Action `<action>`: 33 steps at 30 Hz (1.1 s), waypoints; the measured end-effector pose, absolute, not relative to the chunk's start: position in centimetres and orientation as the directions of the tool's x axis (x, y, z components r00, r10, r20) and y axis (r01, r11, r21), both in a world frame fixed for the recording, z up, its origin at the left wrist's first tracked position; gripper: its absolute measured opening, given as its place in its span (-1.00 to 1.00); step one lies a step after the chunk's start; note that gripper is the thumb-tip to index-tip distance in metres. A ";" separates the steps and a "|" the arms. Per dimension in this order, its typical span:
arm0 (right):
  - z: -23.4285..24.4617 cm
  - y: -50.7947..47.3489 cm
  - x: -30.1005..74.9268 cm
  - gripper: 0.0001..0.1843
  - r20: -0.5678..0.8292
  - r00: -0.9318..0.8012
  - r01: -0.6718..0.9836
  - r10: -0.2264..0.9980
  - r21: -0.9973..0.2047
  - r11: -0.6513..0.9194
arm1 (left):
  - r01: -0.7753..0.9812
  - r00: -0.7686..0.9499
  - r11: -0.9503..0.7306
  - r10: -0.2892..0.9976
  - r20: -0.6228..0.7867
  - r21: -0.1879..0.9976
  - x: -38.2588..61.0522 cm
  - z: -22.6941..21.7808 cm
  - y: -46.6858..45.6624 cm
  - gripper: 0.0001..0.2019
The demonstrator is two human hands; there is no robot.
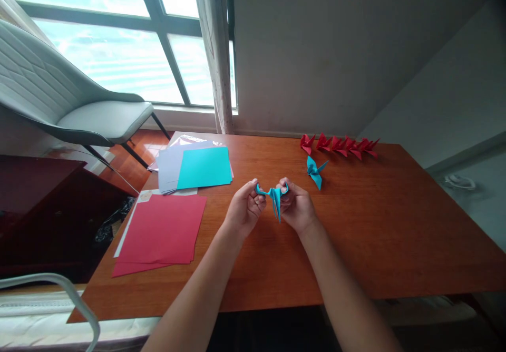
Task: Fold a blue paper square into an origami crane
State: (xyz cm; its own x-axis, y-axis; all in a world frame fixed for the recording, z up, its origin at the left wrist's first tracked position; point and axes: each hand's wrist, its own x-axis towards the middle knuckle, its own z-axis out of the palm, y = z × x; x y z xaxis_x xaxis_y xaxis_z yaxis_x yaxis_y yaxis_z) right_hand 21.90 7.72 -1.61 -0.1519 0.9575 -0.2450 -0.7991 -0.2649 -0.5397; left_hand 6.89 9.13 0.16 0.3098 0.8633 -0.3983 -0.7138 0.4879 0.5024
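My left hand (245,207) and my right hand (297,205) meet over the middle of the wooden table (395,236). Both pinch a small folded teal paper figure (274,196), one hand on each of its side points, with its long tip hanging down between them. A finished teal paper crane (315,171) lies just beyond my right hand. A row of several red paper cranes (340,145) lines the table's far edge.
A teal sheet (204,167) tops a stack of pale papers at the far left of the table. Red sheets (160,234) lie nearer on the left. A white chair (79,109) stands by the window, with a curtain (215,51) beside it.
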 end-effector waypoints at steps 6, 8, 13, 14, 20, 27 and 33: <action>-0.8 7.3 22.1 -0.78 -0.228 -0.185 -0.684 0.956 -0.668 -0.292 | -0.544 0.317 0.460 0.887 -0.336 0.702 6.1 0.2 9.2 -0.72; -0.5 7.1 22.3 -0.77 -0.223 -0.194 -0.650 0.955 -0.700 -0.296 | -0.461 0.345 0.454 0.883 -0.318 0.762 5.8 0.5 9.2 -0.72; 0.0 6.8 23.1 -0.76 -0.214 -0.259 -0.458 0.942 -0.831 -0.315 | -0.276 0.436 0.455 0.844 -0.312 0.847 5.0 1.3 9.2 -0.71; 0.0 6.7 23.2 -0.75 -0.212 -0.271 -0.407 0.939 -0.859 -0.311 | -0.251 0.448 0.453 0.838 -0.312 0.855 4.9 1.4 9.2 -0.71; 0.0 6.6 23.4 -0.72 -0.199 -0.282 -0.304 0.938 -0.909 -0.285 | -0.163 0.481 0.431 0.820 -0.310 0.888 4.5 1.6 9.2 -0.70; -0.2 6.7 23.4 -0.75 -0.217 -0.260 -0.331 0.941 -0.895 -0.297 | -0.175 0.454 0.421 0.836 -0.306 0.890 4.4 1.4 9.3 -0.69; -0.5 7.0 23.2 -0.83 -0.225 -0.101 -0.504 0.969 -0.828 -0.245 | -0.302 0.362 0.409 0.885 -0.293 0.861 4.5 1.0 9.7 -0.65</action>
State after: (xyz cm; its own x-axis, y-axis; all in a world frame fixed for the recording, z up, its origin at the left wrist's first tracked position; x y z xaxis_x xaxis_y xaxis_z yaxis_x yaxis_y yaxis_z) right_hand 23.24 6.97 -0.51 -0.1013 0.9691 -0.2248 -0.5044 -0.2449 -0.8280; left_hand 4.55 9.66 0.95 0.3616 0.8851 -0.2930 -0.3020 0.4085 0.8613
